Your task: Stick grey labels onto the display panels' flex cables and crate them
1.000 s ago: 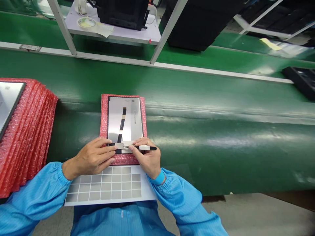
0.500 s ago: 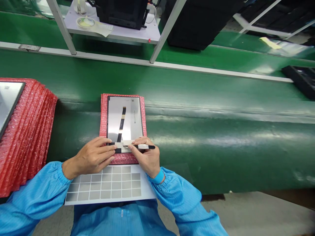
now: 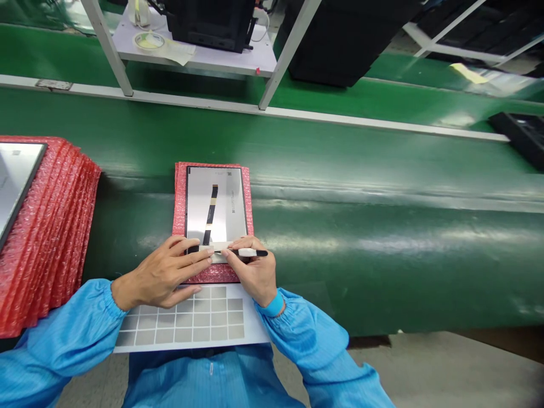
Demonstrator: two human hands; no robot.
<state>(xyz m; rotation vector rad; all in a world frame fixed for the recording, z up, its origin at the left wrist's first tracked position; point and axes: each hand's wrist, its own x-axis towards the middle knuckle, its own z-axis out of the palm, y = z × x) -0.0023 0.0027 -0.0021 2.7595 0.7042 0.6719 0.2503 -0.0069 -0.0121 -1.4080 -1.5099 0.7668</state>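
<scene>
A flat silver panel (image 3: 198, 204) left of centre on the green tabletop (image 3: 361, 266).
Left, stacked red bubble bags (image 3: 63, 226); then the left hand (image 3: 164, 272), fingers slightly spread, tips at the panel's near end; the panel, on red wrapping (image 3: 216, 275) beyond a grey-squared sheet (image 3: 187, 335); right, the right hand (image 3: 255, 275), fingers pinching a slim black-and-white tool (image 3: 249, 253).
</scene>
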